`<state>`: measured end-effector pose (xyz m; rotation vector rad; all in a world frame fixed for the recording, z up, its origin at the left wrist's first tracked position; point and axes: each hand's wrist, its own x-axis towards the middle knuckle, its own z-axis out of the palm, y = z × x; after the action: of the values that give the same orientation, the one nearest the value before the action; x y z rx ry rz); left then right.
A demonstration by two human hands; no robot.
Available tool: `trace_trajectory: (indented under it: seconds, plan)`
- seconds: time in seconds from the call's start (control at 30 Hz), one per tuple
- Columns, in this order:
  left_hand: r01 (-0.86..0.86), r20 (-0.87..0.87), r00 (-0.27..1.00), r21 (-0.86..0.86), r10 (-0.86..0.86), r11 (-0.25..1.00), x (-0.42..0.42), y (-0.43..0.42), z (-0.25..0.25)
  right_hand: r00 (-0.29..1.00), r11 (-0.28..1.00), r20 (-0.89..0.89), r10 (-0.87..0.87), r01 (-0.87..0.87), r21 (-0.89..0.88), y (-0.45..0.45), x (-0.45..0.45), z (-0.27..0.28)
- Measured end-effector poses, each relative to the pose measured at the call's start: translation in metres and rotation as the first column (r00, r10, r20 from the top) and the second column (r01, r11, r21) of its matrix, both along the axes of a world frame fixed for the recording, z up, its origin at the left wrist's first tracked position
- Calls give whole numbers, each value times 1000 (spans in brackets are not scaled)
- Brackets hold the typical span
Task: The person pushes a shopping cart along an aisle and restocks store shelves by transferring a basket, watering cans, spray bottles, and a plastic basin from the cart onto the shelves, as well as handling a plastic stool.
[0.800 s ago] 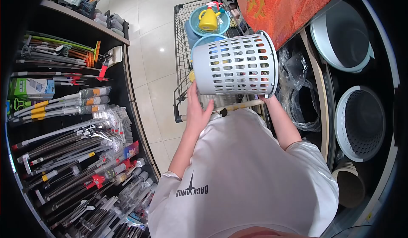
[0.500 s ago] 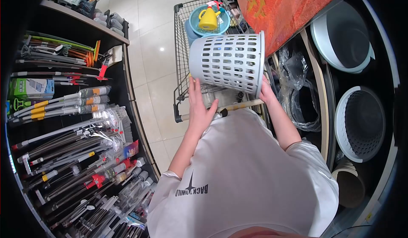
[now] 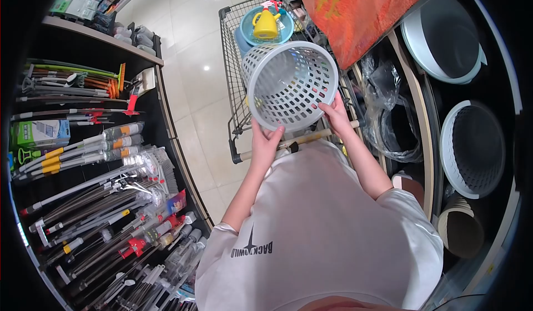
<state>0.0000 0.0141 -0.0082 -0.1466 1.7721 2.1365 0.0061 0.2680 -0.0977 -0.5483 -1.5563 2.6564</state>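
A light grey perforated plastic basket (image 3: 292, 123) is held between my two hands, its open mouth tilted up toward me. My left hand (image 3: 266, 140) grips the lower left of the rim, thumb at the edge. On the right side of the rim, my right hand (image 3: 336, 115) is closed with the thumb over the lip. Beneath and beyond the basket is a dark wire shopping cart (image 3: 227, 50), with its handle (image 3: 311, 136) close to my body. Inside the cart, a yellow watering can (image 3: 265, 24) sits in a blue basin (image 3: 288, 29).
Shelves on the left carry brushes and mops (image 3: 83, 144) with long handles. To the right, several bins, including a perforated grey one (image 3: 472, 149), lie in shelf compartments. An orange-red sheet (image 3: 355, 17) hangs at the upper right. Pale floor tiles (image 3: 194, 78) run along the aisle.
The basket has turned from lying sideways to facing its mouth toward me. My left hand has moved from its base side to the rim, and my right hand has shifted along the rim.
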Motion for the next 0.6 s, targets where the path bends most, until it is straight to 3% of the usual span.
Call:
trace_trajectory:
  seconds: [0.03, 0.1, 0.17, 0.23, 0.27, 0.4, 0.47, 0.5, 0.57, 0.6]
  plan:
    - [6, -1, 1000, 2, -6, 1000, -3, -6, -7, 1000, 1000, -1, -6, 6, 2, -7, -1, 3]
    - [34, 16, 999, -244, -31, 969, -11, -22, -29, 994, 997, -106, -34, 41, 62, -19, -1, 12]
    - [34, 104, 994, -199, -13, 979, -14, -33, -40, 994, 995, -103, -31, 41, 93, -29, 1, 25]
    - [-50, 288, 956, -31, 57, 998, -15, -39, -38, 988, 986, -142, -58, 79, 147, -40, 4, 34]
    - [-103, 289, 954, 91, 73, 990, -13, -40, -37, 987, 984, -149, -65, 88, 153, -44, 7, 39]
    - [-92, 305, 952, 165, 38, 982, -14, -53, -47, 977, 980, -162, -140, 160, 117, -58, 21, 32]
    - [-67, 326, 945, 126, 23, 990, -13, -56, -46, 999, 986, 23, -44, 40, 161, -64, 33, 24]
    - [-50, 335, 942, 122, 6, 991, -12, -60, -49, 997, 986, 32, -63, 58, 158, -69, 39, 27]
    - [98, 227, 968, 36, -104, 995, -14, -66, -58, 951, 909, 265, 162, -248, 336, -81, 52, 33]
    - [113, 235, 965, 37, -119, 993, -16, -64, -55, 971, 916, 194, 138, -200, 347, -91, 61, 39]
